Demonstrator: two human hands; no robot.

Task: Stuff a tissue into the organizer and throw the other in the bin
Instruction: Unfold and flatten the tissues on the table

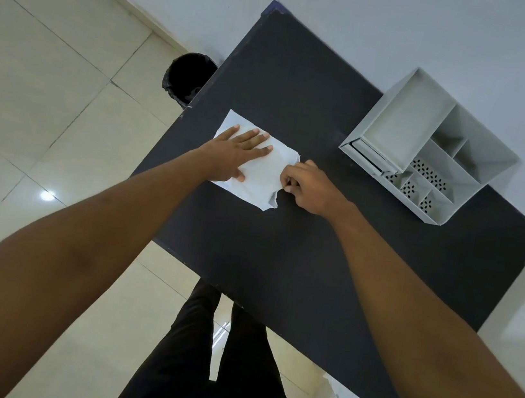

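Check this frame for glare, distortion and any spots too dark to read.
Head view: wide-angle lens tilts the scene and stretches the forearms toward the lower corners; one small glare spot on the floor tile at left; the bin interior is solid black, contents unreadable; the tissue under the left hand and at the right hand is sharp against the dark table.

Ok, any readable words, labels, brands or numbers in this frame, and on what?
None. The tissue, the grey organizer, the black table and the bin show no print. The organizer's dots are perforations, not text.
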